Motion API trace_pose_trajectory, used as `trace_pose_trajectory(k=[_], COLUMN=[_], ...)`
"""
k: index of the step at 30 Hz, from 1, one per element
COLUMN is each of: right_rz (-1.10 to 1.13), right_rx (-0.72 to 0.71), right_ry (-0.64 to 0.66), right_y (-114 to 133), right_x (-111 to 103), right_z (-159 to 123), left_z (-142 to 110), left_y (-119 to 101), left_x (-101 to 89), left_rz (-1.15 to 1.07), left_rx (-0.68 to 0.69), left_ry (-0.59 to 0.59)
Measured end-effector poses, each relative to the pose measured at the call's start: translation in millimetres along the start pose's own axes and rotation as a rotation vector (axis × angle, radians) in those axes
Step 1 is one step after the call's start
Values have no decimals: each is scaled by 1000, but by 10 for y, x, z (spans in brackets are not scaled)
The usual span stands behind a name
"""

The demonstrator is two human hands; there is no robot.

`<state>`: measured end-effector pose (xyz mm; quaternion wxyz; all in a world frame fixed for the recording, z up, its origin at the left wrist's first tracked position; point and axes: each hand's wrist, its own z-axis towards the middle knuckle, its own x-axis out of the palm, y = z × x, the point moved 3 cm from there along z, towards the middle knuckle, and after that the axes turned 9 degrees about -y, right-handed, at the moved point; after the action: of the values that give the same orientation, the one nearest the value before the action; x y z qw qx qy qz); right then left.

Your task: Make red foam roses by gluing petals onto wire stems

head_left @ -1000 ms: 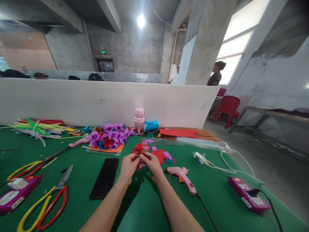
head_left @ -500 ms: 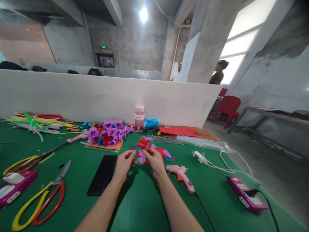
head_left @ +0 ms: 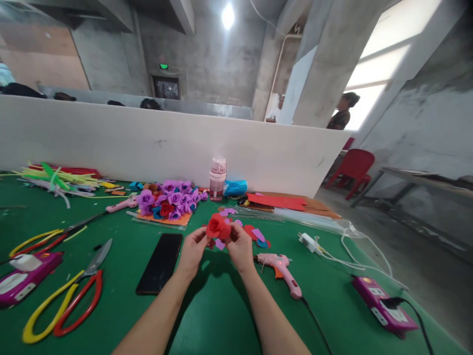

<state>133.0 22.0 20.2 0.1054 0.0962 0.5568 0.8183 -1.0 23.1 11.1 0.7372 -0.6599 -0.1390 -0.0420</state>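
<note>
A red paper-like rose point(head_left: 217, 226) is held up between both hands above the green table, its bloom facing me. My left hand point(head_left: 194, 249) pinches its left side, and my right hand point(head_left: 239, 245) pinches the right side. Behind and below it lie loose cut petals point(head_left: 258, 235) in purple, red and blue, partly hidden by the hands. Close to my right wrist rests a pink glue gun point(head_left: 280, 268) with a small light on. Left of my left hand lies a black phone point(head_left: 159, 264).
Finished purple roses point(head_left: 176, 199) are heaped at the back, beside a pink bottle point(head_left: 218, 180). Scissors point(head_left: 79, 291) and a purple power strip point(head_left: 29, 278) lie left; another power strip point(head_left: 384, 303) and a white charger point(head_left: 309, 242) lie right. A white partition point(head_left: 177, 138) bounds the table.
The red rose has come up and tilted, so its bloom now shows clearly between my fingers instead of blending with the petals. The camera view has shifted slightly.
</note>
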Motion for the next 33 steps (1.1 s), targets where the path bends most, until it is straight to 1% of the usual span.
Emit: trace_pose_trajectory(k=[4,7,10,15,18,20,23,25,27,30,33], right_rz=[3,-13,-43,-49,-58,-75,-66,-58,-58,-54,-76], right_rx=[26,71,87,84,67,45,37,26,-14,-73,-123], right_ry=[-2,-20,-32,-12,30,19,-52,-90,-101,-86,-60], right_y=[-47,-116,-139,-78,-26,-8,-22,-27,5,109,212], right_x=[40,66,102,152,129,77,-32,-100,-154,-213,-252], right_z=[-30,-49,-78,-113,-90,-52,18,60,92,118,131], left_z=[-18,-7,6,12,40,64,82,72,50,15,-2], left_y=[-18,2,38,60,74,87,102,109,118,131,133], left_x=[36,54,58,62,22,-7,-27,-26,-19,-8,-2], left_rz=[16,-32,-82,-174,-240,-319,-422,-433,-419,-405,-410], left_rx=[22,10,-30,-94,-147,-218,-365,-458,-527,-577,-577], left_ry=[-23,-50,-82,-65,-109,-121,-66,-8,54,123,166])
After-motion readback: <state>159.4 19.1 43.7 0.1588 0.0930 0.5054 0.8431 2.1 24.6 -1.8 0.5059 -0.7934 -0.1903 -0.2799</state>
